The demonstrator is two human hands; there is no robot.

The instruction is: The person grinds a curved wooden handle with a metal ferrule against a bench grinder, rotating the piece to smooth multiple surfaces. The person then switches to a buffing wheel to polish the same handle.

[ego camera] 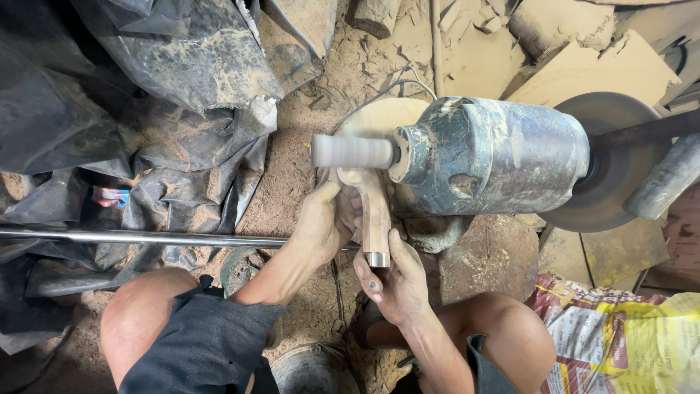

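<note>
Both hands clasp a pale, curved wooden handle with a metal ferrule [373, 219]: the left hand [324, 222] wraps its upper part, the right hand [397, 281] closes round the ferrule end. At twelve o'clock, touching it, spins a blurred grey sanding drum [351, 152] on a dusty blue-grey motor [496, 155].

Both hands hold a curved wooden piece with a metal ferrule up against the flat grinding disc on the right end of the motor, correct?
Not quite. In the head view both hands, left and right, hold the wooden piece with its metal ferrule against the blurred sanding drum on the motor's left end. The disc on the right end is untouched.
</note>
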